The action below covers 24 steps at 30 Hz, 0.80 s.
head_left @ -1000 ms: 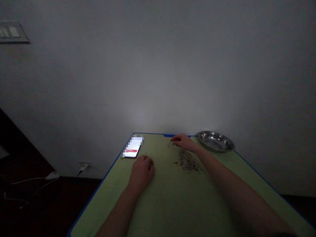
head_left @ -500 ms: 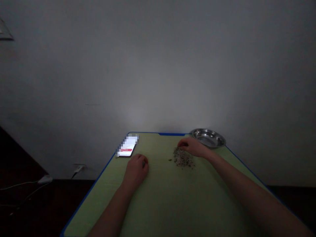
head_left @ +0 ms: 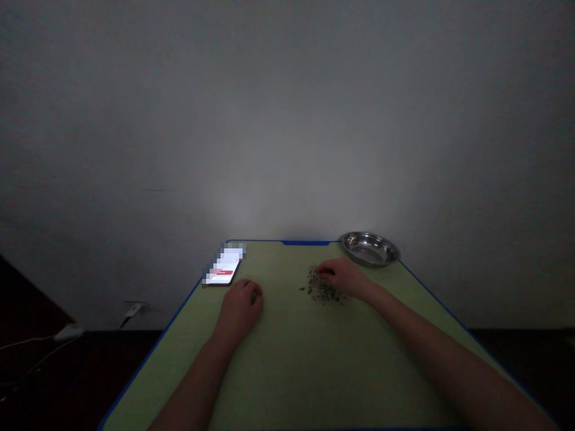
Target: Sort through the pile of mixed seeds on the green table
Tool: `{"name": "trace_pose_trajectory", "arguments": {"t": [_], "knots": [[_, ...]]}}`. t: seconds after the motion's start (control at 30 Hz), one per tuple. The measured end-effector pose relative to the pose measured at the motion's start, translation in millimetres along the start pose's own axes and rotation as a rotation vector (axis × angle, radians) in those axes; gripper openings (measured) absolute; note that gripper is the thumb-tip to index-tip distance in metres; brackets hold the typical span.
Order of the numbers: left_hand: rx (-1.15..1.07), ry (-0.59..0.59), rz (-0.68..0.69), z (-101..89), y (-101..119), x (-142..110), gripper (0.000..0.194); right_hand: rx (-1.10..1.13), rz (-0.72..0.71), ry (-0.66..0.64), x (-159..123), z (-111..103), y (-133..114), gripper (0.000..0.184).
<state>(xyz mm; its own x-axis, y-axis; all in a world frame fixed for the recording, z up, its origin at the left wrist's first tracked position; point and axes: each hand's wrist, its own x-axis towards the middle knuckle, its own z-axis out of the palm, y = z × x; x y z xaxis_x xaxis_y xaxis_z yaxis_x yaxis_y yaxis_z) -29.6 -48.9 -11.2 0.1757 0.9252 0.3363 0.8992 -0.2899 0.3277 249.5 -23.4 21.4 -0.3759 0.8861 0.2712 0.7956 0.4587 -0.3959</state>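
A small loose pile of pale and dark grain-like bits (head_left: 324, 292) lies on the green tabletop (head_left: 287, 359). My right hand (head_left: 344, 276) reaches over the pile from the right, thumb and fingers pinched together at its upper part. Whatever is between those fingertips is too small to tell. Left of the pile, a little dark piece (head_left: 302, 289) lies by itself. My left hand (head_left: 240, 306) rests on the table with curled fingers. Something small and dark shows between its thumb and fingers, but its kind is unclear.
A shiny metal bowl (head_left: 371, 249) stands at the back right corner, near my right hand. At the back left lies a phone (head_left: 223, 268) with a lit screen. Behind the table rises a grey wall (head_left: 287, 120). Cables and a white power strip (head_left: 68, 332) are at lower left.
My right hand has moved slightly down onto the pile from its upper edge. My left hand stays curled in its place. The whole view has shifted a little.
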Motion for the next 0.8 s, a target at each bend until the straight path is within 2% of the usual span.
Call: {"name": "trace_pose_trajectory", "arguments": {"t": [0.2, 0.4, 0.6, 0.7, 0.8], "knots": [[-0.002, -0.01, -0.008, -0.7, 1.5, 0.0, 0.016, 0.018, -0.046, -0.035, -7.8, -3.6, -6.9, 0.023], [0.009, 0.004, 0.005, 2.9, -2.4, 0.9, 0.017, 0.054, 0.007, 0.103, 12.0, -9.1, -20.1, 0.028], [0.002, 0.008, 0.023, 2.6, -4.4, 1.4, 0.017, 0.037, 0.064, 0.099, 31.3, 16.9, -44.5, 0.027], [0.003, 0.005, 0.014, 1.7, -2.9, 1.1, 0.017, 0.025, 0.095, 0.089, 32.3, 27.5, -44.6, 0.025], [0.005, 0.0, 0.002, 0.9, -0.4, 0.4, 0.017, 0.014, 0.123, 0.094, 28.6, 28.8, -36.7, 0.025]]}}
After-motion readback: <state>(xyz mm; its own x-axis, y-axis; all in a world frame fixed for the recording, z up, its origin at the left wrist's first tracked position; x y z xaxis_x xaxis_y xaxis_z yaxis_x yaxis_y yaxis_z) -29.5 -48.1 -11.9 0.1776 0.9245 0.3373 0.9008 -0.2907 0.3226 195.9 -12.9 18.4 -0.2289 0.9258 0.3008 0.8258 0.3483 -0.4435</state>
